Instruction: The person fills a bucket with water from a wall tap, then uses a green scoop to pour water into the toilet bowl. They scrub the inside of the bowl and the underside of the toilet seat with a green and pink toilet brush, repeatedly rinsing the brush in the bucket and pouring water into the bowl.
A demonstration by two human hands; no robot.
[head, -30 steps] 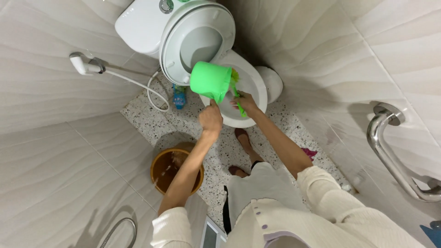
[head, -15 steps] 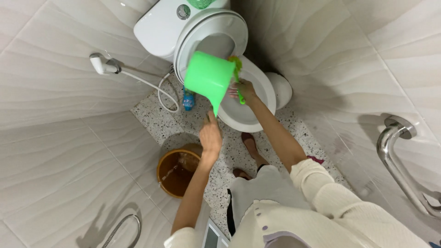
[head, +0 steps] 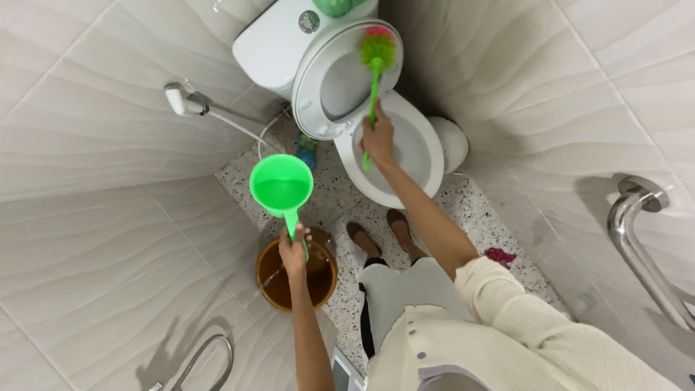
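1. Two items held. My left hand (head: 293, 250) is closed on the green scoop (head: 281, 186), now lifted away from the toilet bowl (head: 420, 156), above the brown bucket (head: 279, 279).
2. My right hand (head: 378, 139) now grips the green brush (head: 376, 51), bristles raised against the lid (head: 340, 80).

Walls (head: 94, 217): pale wavy-relief tiles, glossy, lit from overhead. Floor (head: 499, 224): speckled terrazzo. Chrome grab rail (head: 644, 253) on R wall. Bidet sprayer (head: 181, 100) w/ hose on L wall.
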